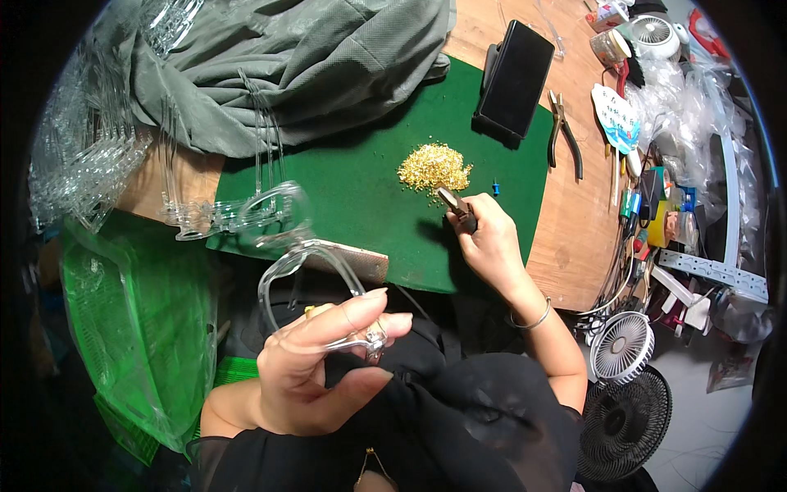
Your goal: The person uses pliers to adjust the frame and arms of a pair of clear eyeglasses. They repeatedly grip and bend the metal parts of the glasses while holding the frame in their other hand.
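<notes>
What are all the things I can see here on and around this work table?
Small gold pieces: one pile, gold, on the green mat.
Clear plastic hangers: several, transparent, left of the mat.
Grey cloth: one, top left.
Phone: one, black, propped at the mat's far edge.
Pliers: one pair, dark, on the wood right of the mat.
Fans: two, lower right.
Left hand: holds a clear hanger.
Right hand: holds a small tool by the pile.

A clear plastic hanger curves up at lower centre of the frame, pinched at its clip end. Small pliers point into a heap of gold bits at upper centre
</notes>
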`<action>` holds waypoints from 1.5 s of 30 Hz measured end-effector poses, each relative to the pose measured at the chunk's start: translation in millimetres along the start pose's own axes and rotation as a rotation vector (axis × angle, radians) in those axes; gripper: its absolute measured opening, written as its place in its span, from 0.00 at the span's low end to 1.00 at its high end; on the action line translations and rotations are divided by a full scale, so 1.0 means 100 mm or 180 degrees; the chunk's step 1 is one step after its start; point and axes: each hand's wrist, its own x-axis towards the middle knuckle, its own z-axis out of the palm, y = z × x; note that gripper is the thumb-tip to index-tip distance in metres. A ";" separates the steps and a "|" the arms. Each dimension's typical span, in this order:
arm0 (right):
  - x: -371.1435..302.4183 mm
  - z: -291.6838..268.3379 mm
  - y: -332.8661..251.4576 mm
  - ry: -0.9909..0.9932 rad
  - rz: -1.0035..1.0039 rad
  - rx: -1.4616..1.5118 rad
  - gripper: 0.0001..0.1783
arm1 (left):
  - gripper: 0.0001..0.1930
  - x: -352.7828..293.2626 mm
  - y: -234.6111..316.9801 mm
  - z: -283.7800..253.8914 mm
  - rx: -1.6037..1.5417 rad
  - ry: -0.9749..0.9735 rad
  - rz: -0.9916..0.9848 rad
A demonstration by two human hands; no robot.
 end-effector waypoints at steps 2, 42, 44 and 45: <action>0.02 -0.02 -0.03 -0.0177 0.0029 0.0059 0.11 | 0.33 0.00 -0.01 0.03 -0.0035 -0.0142 -0.0195; -0.15 -0.44 -0.90 -0.0261 -0.1838 0.2587 0.08 | 0.34 -0.02 -0.08 0.15 -0.2156 -0.0543 -0.1436; -0.15 -0.44 -0.90 -0.0275 -0.1781 0.2594 0.08 | 0.35 -0.02 -0.07 0.15 -0.2071 -0.0559 -0.1419; -0.16 -0.44 -0.91 -0.0281 -0.1763 0.2647 0.08 | 0.35 -0.03 -0.07 0.15 -0.1974 -0.0585 -0.1392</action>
